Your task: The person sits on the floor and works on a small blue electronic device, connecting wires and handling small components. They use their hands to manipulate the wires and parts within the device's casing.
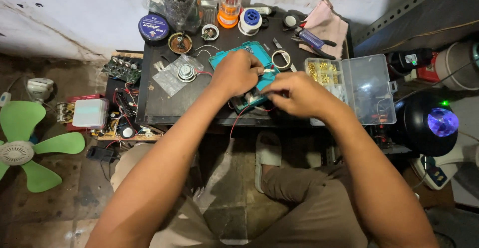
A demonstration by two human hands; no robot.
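Your view is evenly and softly lit from above, bright on the pale wall (75, 13) and dim toward the floor (60, 213), with only faint shadows under the table (154, 103). You have glare on the clear plastic box lid (366, 86) and a glowing purple lamp dome (443, 122) at right. Wide-angle distortion bends your frame edges; the centre stays sharp.

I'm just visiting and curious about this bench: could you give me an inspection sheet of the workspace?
Surface: small dark table, crowded.
Job's things: teal case under both hands; red wires trail from it.
Clutter: clear parts box with brass pieces, tape roll, pink cloth, round tin, small speaker.
Grips: left hand and right hand both closed on small parts, which are hidden.
Cables: loose wires by the circuit boards.
Surroundings: green fan, black globe lamp.
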